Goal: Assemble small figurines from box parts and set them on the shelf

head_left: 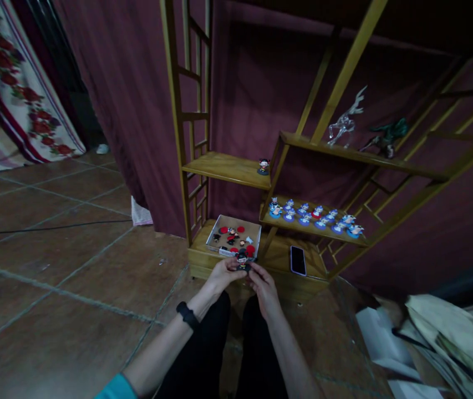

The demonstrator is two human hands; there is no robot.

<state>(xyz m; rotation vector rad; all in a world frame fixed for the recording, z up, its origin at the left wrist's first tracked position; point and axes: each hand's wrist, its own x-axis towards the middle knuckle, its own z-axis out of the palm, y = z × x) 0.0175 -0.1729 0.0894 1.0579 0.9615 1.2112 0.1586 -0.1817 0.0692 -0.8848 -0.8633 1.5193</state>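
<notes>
Between my two hands, just in front of the shelf unit, is a small figurine [242, 259] with black hair, a pale face and a dark base. My left hand [222, 275] grips it from the left, with a dark band on that wrist. From the right, the fingers of my right hand [263, 281] close on the figurine's base. Right behind the hands, a shallow white box [256, 228] holds several loose red and black figurine parts and red discs. A similar figurine [263, 166] stands upright at the right end of the small upper shelf [223, 166].
Several blue and white figurines [304, 219] stand in rows on the middle shelf. A phone [298, 260] lies on the bottom shelf. Higher up are a clear deer ornament [344, 124] and a dark green ornament [389, 136]. White boxes [381, 338] and cloth [448, 327] lie at right.
</notes>
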